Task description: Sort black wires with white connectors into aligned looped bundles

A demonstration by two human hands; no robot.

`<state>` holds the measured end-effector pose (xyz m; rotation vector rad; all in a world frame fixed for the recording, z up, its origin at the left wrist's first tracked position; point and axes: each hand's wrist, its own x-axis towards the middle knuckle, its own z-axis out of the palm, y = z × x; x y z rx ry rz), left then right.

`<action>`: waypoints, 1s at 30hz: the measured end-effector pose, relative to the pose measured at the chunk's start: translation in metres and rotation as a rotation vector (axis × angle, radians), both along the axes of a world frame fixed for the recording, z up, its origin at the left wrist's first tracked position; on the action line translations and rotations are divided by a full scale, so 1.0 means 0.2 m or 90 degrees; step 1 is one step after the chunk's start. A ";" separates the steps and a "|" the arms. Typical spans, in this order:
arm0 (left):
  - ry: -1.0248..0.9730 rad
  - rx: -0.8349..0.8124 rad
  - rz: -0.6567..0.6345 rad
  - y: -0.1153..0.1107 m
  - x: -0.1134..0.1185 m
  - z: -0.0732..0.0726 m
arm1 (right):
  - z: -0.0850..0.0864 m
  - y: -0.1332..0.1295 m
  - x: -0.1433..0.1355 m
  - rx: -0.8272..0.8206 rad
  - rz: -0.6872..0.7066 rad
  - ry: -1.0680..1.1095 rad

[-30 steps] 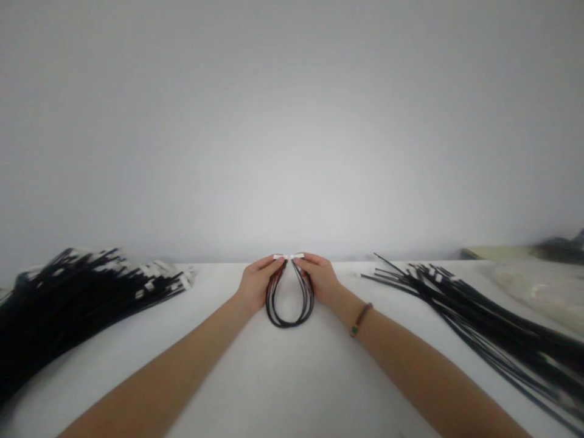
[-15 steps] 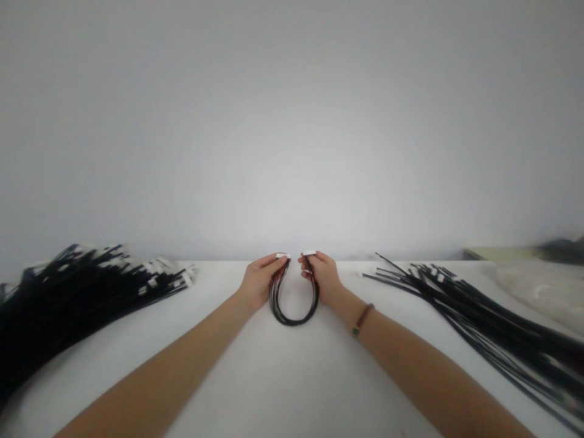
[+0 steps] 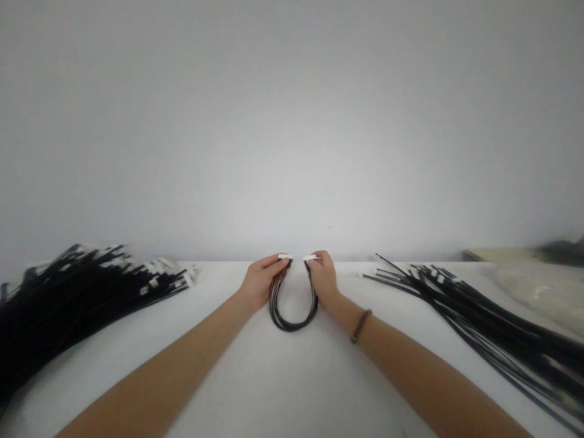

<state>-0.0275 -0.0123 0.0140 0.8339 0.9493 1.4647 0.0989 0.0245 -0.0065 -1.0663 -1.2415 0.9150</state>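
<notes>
A wire harness (image 3: 292, 326) of thin, mostly black wires hangs in a U-shaped loop between my hands, with a white connector at each end. My left hand (image 3: 261, 281) is closed on one end, its thumb lying just below the left connector (image 3: 285, 256). At the other end, my right hand (image 3: 325, 278) pinches the wires by the right connector (image 3: 310, 257). The two connectors are held level, a small gap apart. Some fingers of both hands are hidden behind the wires.
On the left of the white table (image 3: 292, 389) lies a large pile of black cables (image 3: 91, 304) with white ends. More black cables (image 3: 493, 316) lie at the right, beside a clear plastic bag (image 3: 538, 289). A pale wall (image 3: 292, 121) rises behind the table.
The right hand has turned slightly, and its fingers now sit closer around the connector end. The loop hangs a little lower. The left hand has barely moved.
</notes>
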 end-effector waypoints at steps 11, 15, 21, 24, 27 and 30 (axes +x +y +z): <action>-0.002 0.016 -0.010 0.00 -0.01 0.00 | 0.02 -0.02 0.01 -0.038 0.127 -0.001; 0.000 0.014 -0.007 0.00 -0.01 0.00 | 0.02 -0.02 0.01 -0.044 0.150 0.025; -0.005 0.018 -0.008 0.00 -0.01 0.00 | 0.01 0.01 0.01 -0.108 0.167 0.071; -0.013 0.017 -0.001 0.00 -0.01 0.00 | 0.03 0.03 0.02 -0.217 0.216 0.212; -0.011 0.016 0.012 0.01 -0.01 0.01 | 0.06 0.06 0.06 -0.336 0.281 0.313; -0.006 0.006 0.022 0.01 -0.01 0.01 | 0.08 0.08 0.08 -0.385 0.326 0.358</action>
